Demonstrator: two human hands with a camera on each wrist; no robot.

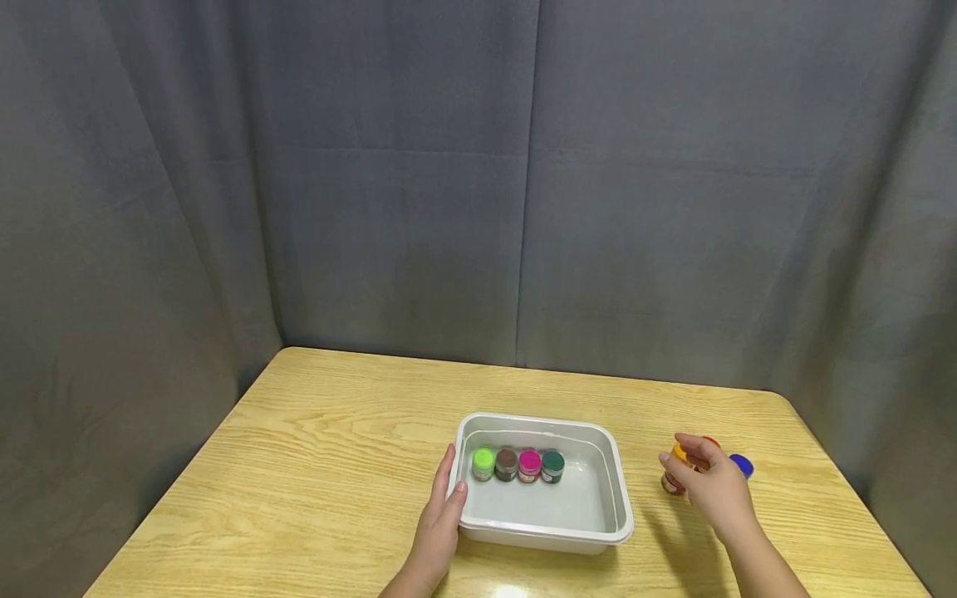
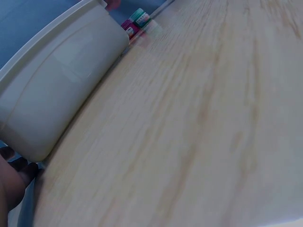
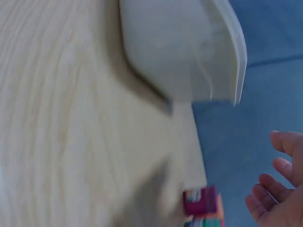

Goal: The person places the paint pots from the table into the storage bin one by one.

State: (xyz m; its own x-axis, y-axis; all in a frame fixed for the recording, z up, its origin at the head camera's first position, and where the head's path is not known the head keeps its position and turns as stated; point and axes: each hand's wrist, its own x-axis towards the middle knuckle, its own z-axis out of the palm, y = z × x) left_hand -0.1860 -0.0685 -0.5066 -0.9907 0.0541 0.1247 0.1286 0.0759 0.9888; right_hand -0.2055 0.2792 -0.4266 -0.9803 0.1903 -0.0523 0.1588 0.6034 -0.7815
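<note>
The right grip point(image 1: 714, 490) is spread and empty, its thumb and fingers apart, by the orange-lidded jar point(image 1: 672, 484) on the wooden surface point(image 1: 299, 498), right of the white plastic box point(image 1: 531, 540). The thumb overlaps that jar in the head view; whether it touches cannot be told. The step in hand looks like picking up this jar. A pinch low on its sides, rather than on the lid alone, should hold best, and a straight lift would spare the red-lidded jar point(image 1: 710, 440) and blue-lidded jar point(image 1: 742, 465) close by. The left grip point(image 1: 441, 523) pinches the box's left wall, thumb over the rim; light pressure there should be enough to steady it. Inside, the lime-lidded jar point(image 1: 483, 463), brown-lidded jar point(image 1: 507, 464), magenta-lidded jar point(image 1: 529, 465) and dark-green-lidded jar point(image 1: 552, 466) stand in a row, with bare floor to their right.
</note>
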